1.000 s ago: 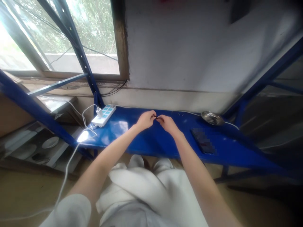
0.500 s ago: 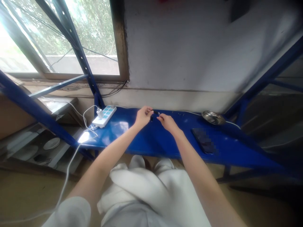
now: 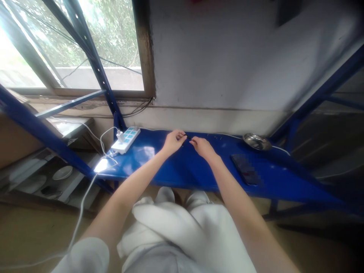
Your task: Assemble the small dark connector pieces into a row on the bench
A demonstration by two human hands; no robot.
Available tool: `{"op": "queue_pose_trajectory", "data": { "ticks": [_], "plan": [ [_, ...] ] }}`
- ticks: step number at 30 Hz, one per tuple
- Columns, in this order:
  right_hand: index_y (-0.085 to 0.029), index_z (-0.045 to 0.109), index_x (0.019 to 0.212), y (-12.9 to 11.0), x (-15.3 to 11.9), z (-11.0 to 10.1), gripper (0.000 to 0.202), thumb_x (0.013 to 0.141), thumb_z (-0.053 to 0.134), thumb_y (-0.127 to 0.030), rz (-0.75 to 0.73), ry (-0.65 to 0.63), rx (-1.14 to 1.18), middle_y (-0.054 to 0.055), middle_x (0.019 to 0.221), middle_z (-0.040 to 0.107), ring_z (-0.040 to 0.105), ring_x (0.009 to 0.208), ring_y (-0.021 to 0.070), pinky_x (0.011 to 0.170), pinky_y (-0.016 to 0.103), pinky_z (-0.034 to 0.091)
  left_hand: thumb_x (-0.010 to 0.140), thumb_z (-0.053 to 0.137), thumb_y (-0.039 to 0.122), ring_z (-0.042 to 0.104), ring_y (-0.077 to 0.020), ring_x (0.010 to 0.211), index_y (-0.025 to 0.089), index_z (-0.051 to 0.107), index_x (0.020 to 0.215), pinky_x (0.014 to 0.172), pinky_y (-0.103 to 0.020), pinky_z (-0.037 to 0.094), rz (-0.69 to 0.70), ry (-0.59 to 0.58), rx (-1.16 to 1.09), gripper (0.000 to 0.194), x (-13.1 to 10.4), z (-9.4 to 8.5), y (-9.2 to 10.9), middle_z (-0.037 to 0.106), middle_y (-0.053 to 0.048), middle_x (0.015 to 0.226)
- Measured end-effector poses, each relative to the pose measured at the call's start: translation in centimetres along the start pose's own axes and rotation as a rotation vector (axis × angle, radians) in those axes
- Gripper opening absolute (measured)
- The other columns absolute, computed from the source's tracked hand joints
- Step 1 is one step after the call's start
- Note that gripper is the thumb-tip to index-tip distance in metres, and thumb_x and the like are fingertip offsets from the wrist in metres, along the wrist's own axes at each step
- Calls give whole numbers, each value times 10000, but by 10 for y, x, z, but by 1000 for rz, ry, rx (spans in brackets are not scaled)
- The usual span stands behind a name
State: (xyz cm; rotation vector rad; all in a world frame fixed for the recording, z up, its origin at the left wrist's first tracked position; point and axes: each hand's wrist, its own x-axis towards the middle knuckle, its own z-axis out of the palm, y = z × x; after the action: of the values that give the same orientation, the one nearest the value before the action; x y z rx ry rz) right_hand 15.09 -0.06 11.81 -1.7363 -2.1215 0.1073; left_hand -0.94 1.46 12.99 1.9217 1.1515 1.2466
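Note:
Over the back part of the blue metal shelf (image 3: 170, 170), my two hands come close together. My left hand (image 3: 173, 141) is closed, thumb and fingers pinching a small dark piece (image 3: 187, 137). From the other side my right hand (image 3: 202, 146) grips the same dark piece or a part touching it; which of these I cannot tell. The piece is thin and black, too small to name, and partly covered by my fingers. Several tiny metal bits (image 3: 217, 137) lie on the shelf beyond my right hand.
At the left stands a white power strip (image 3: 126, 140) with a white plug (image 3: 120, 135) in it and a trailing cord. A shiny metal bowl (image 3: 256, 141) sits at the back right, a dark phone (image 3: 245, 169) nearer. Blue uprights (image 3: 109, 91) frame the shelf.
The dark piece between my hands now lies straighter and lower. The light bit seen at my right fingertips and the dark part hanging below my left hand show less now.

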Motion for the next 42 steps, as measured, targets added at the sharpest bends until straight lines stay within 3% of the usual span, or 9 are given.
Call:
{"op": "queue_pose_trajectory", "data": {
  "ticks": [5, 11, 31, 37, 42],
  "plan": [
    [-170, 537, 916, -3, 1, -3, 131, 849, 489, -271, 25, 77, 8, 73, 816, 611, 556, 693, 160, 575, 238, 341, 701, 618, 210, 580, -103, 641, 131, 608, 793, 662, -241, 476, -2, -69, 1, 121, 1, 4, -1, 645, -38, 725],
    [-161, 470, 1041, -4, 1, 2, 237, 813, 510, -215, 6, 109, 50, 69, 839, 607, 559, 696, 166, 585, 250, 366, 700, 617, 192, 601, -111, 659, 120, 610, 821, 670, -243, 490, -15, -49, -21, 141, 4, 8, -7, 659, -54, 743],
    [-165, 427, 1004, -2, 4, 22, 237, 772, 458, -201, -8, 146, 148, 73, 775, 601, 555, 631, 187, 548, 251, 344, 779, 531, 198, 640, -148, 707, 157, 585, 851, 657, -246, 495, 172, -227, 266, 99, -1, 7, -8, 678, -57, 795],
    [-189, 411, 939, -2, 3, 24, 151, 793, 420, -226, 15, 152, 305, 34, 709, 576, 539, 586, 165, 546, 252, 370, 781, 542, 208, 640, -148, 741, 169, 595, 896, 695, -254, 497, 155, -114, 258, 133, -2, 14, -16, 682, -51, 805],
    [-195, 406, 919, 11, 9, 39, 158, 812, 444, -306, 108, 111, 522, 21, 735, 601, 548, 560, 130, 574, 258, 419, 821, 515, 277, 639, -126, 765, 184, 553, 1027, 737, -251, 490, 110, 40, 95, 229, -15, 22, -38, 683, -56, 884]
  ]
}}
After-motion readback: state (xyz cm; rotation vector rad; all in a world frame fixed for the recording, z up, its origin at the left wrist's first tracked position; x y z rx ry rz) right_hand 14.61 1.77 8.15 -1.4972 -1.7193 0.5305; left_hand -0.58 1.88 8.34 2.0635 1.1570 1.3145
